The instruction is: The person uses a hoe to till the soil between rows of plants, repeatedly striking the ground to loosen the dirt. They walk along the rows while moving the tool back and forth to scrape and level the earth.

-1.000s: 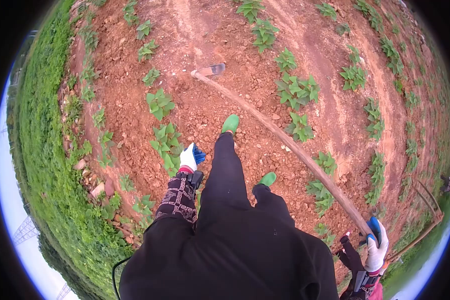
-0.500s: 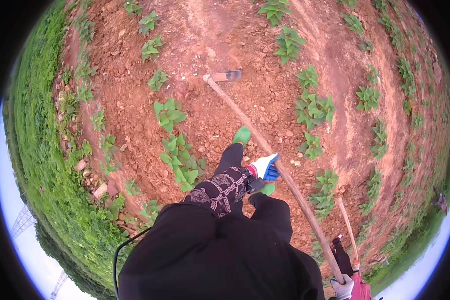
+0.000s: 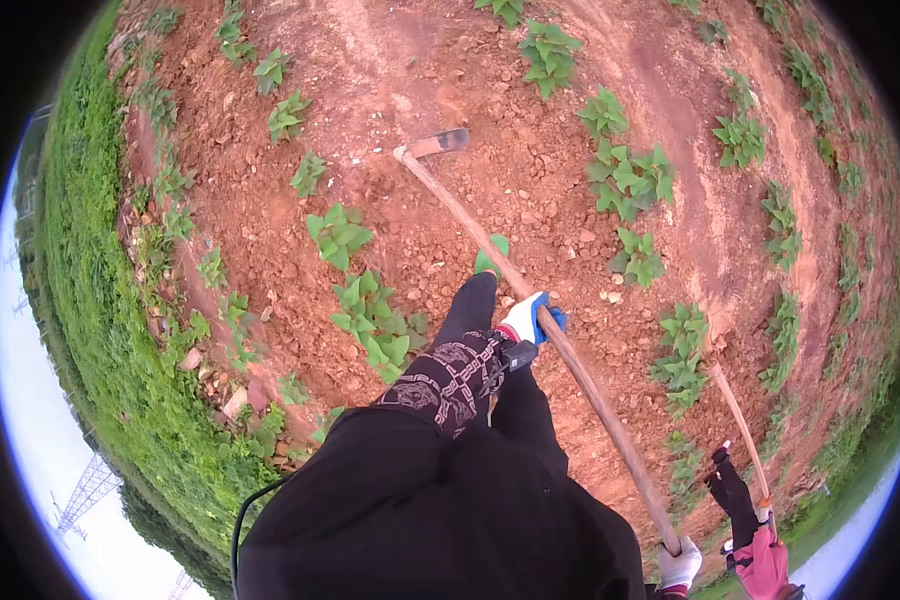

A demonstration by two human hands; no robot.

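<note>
A long-handled hoe [image 3: 598, 408] slants across the middle of the view, its metal blade [image 3: 442, 143] at the far end close over the reddish loose soil. Around the middle of the wooden handle, my left hand [image 3: 533, 318] is closed, in a white and blue glove with a patterned sleeve behind it. My right hand [image 3: 680, 566], also in a pale glove, grips the handle's near end at the lower right. One green shoe [image 3: 492, 255] shows beside the handle, below the blade.
Leafy green plants [image 3: 628, 182] grow in rows on both sides of the hoe. A person [image 3: 762, 560] in pink holds another long-handled tool [image 3: 742, 425] at the lower right. Stones [image 3: 234, 402] lie along the grassy bank [image 3: 120, 350] at left.
The view has turned slightly, and the plants and the other person sit differently in it. The hoe has shifted slightly up and left in view, with both hands still on it.
</note>
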